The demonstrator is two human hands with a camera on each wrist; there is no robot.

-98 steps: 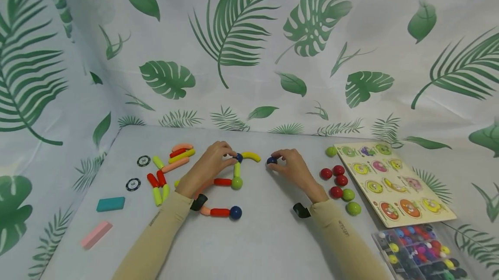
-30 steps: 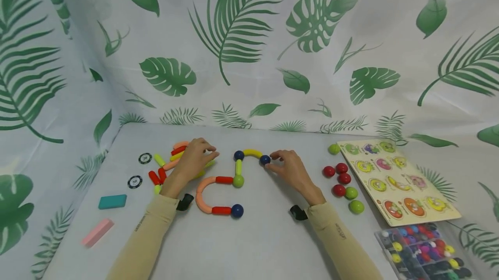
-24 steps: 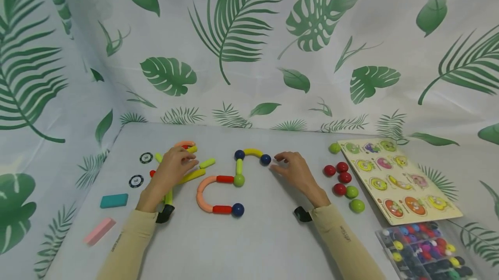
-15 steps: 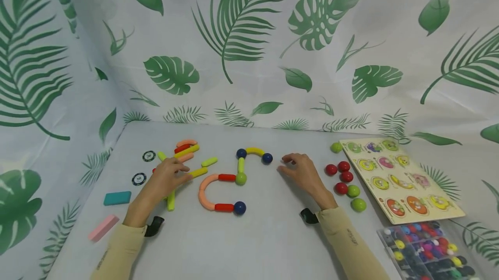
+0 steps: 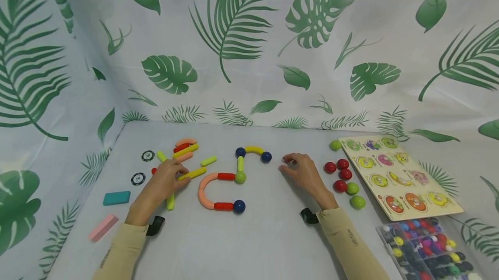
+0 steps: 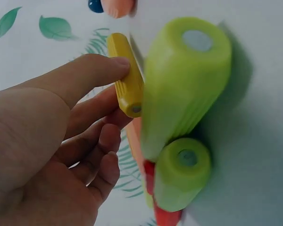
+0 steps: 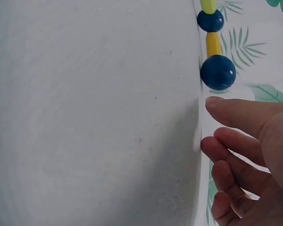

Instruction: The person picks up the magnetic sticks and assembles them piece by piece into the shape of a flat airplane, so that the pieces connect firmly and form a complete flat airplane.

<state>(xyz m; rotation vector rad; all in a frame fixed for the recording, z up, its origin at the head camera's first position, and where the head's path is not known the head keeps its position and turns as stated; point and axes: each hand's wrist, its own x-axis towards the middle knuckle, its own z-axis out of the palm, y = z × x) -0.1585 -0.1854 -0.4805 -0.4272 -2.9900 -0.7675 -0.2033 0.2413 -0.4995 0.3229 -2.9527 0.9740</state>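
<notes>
Yellow rod [image 5: 195, 173] at left of worktop [image 5: 269, 245], pinched between thumb and fingers of left hand [image 5: 166, 177], among loose rods [image 5: 208, 161]. Right hand [image 5: 306, 176] loosely curved, thumb apart, holding nothing, just right of rightmost blue ball [image 5: 266, 156]. Possible faults: slipping, from shallow grip; snagging on green rod [image 6: 186, 80], if grey end discs prove magnetic. Legible: "20" on far chip [image 5: 147, 156]. Unclear: near chip [image 5: 138, 179], right sleeve [image 5: 343, 245] lettering.

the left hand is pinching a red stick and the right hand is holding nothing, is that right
Not quite: the left hand is pinching a yellow stick, not a red one, as the left wrist view shows. The right hand is indeed holding nothing.
</notes>
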